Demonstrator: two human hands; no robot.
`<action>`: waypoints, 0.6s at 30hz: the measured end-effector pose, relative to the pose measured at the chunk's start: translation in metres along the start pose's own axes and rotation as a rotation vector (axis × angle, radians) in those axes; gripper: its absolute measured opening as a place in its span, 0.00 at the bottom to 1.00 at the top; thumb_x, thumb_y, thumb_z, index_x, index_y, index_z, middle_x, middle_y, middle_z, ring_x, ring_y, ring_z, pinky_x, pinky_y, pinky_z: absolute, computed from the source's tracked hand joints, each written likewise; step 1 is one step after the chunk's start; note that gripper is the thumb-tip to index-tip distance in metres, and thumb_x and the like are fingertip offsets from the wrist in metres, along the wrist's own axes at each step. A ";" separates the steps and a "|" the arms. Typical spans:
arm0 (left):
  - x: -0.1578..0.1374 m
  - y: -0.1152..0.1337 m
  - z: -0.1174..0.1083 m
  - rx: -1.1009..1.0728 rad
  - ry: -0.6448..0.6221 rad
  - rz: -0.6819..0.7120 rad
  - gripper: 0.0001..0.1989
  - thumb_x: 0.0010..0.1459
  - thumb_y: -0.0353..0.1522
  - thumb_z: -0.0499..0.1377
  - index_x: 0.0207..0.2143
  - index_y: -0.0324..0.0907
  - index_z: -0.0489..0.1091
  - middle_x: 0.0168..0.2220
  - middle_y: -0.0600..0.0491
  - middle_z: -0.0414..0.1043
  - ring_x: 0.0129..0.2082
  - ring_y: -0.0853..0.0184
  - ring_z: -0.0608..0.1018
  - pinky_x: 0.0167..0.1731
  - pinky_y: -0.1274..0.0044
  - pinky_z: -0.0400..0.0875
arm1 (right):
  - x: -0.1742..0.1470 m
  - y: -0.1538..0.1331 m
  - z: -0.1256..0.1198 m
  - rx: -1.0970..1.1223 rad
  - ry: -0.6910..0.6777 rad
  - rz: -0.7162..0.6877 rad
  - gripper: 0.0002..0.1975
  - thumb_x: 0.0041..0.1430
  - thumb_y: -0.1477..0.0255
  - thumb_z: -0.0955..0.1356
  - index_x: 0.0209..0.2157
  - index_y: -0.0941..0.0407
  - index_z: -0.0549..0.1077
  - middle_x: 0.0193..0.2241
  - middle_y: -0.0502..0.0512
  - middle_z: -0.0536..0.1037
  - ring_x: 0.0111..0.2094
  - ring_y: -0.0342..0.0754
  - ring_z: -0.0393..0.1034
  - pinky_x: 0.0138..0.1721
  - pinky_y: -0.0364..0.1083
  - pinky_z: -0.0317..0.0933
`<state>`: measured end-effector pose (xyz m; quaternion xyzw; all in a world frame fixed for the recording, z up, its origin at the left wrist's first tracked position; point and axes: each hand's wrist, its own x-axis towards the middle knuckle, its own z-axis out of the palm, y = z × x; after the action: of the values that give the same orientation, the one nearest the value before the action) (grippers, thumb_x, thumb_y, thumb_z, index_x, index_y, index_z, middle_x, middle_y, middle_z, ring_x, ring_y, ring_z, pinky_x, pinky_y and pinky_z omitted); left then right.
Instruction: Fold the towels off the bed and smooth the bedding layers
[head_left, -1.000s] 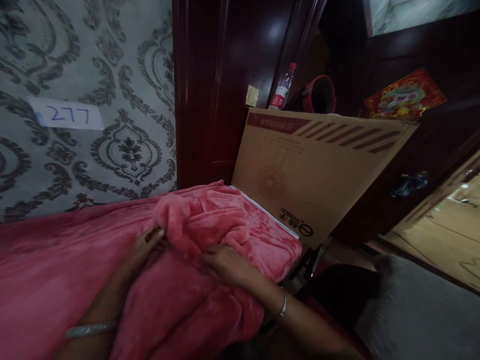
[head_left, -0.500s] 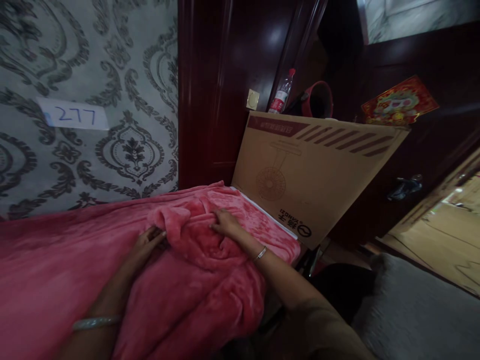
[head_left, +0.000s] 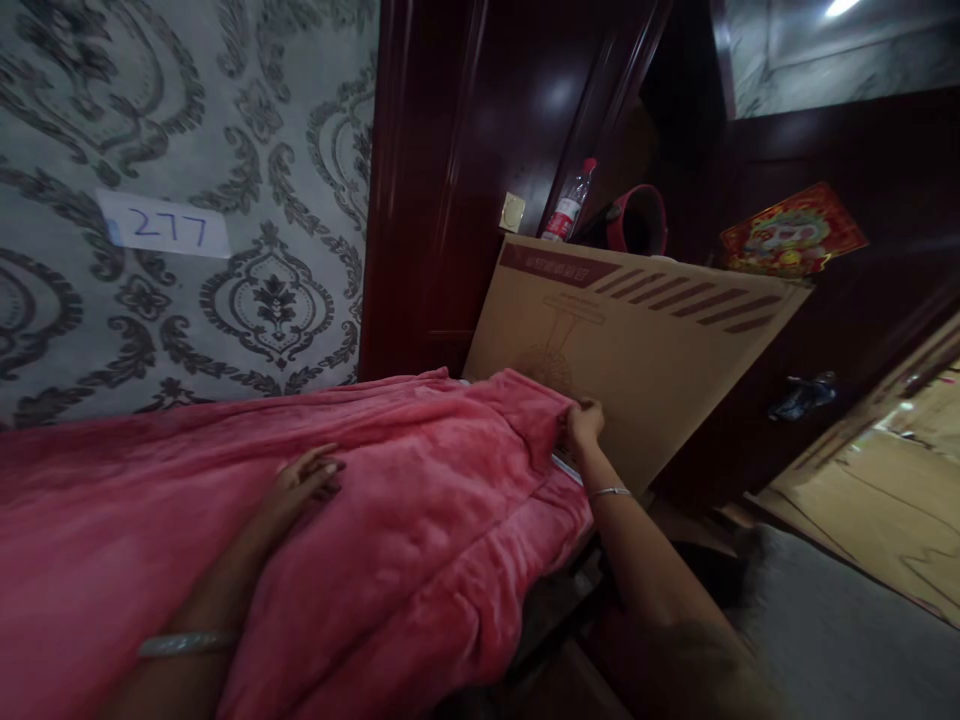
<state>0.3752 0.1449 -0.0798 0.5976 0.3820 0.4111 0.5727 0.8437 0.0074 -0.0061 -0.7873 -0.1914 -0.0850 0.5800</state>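
The right hand [head_left: 585, 422] has its fingers closed on a raised edge of the pink blanket [head_left: 420, 510], just before the cardboard box [head_left: 645, 350], which limits the room there. The left hand [head_left: 304, 482] rests upon the blanket, its fingers loosely bent and released; the blanket spreads between both hands.

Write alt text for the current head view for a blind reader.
A person's right hand holds up an edge of a pink plush blanket before a cardboard box, while the left hand rests loosely on the blanket. A red-capped plastic bottle shows at the box's top edge, and a paper label reading 277 is on the damask wallpaper.
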 end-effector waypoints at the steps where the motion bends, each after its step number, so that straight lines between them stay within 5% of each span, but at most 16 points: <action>1: 0.000 0.000 0.000 0.007 -0.001 0.002 0.40 0.36 0.52 0.71 0.50 0.40 0.73 0.43 0.42 0.80 0.31 0.62 0.79 0.31 0.72 0.75 | -0.003 0.008 0.002 -0.056 -0.017 0.002 0.21 0.53 0.75 0.67 0.49 0.61 0.73 0.32 0.57 0.80 0.29 0.48 0.75 0.33 0.42 0.69; 9: 0.002 -0.004 0.001 0.011 0.019 0.009 0.40 0.35 0.52 0.71 0.48 0.40 0.74 0.45 0.42 0.80 0.31 0.64 0.79 0.31 0.73 0.75 | -0.006 0.015 0.019 -0.404 -0.189 -0.081 0.20 0.59 0.75 0.66 0.53 0.60 0.74 0.48 0.65 0.79 0.47 0.55 0.76 0.47 0.46 0.66; 18: 0.009 -0.014 -0.003 0.029 0.004 -0.001 0.40 0.36 0.53 0.71 0.49 0.40 0.74 0.47 0.41 0.79 0.34 0.63 0.80 0.34 0.73 0.76 | -0.019 0.020 0.023 -0.650 -0.350 -0.196 0.21 0.64 0.73 0.65 0.57 0.61 0.72 0.56 0.71 0.74 0.56 0.57 0.70 0.55 0.48 0.61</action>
<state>0.3759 0.1549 -0.0935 0.6047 0.3895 0.4065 0.5634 0.8318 0.0204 -0.0377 -0.9108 -0.3249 -0.0607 0.2475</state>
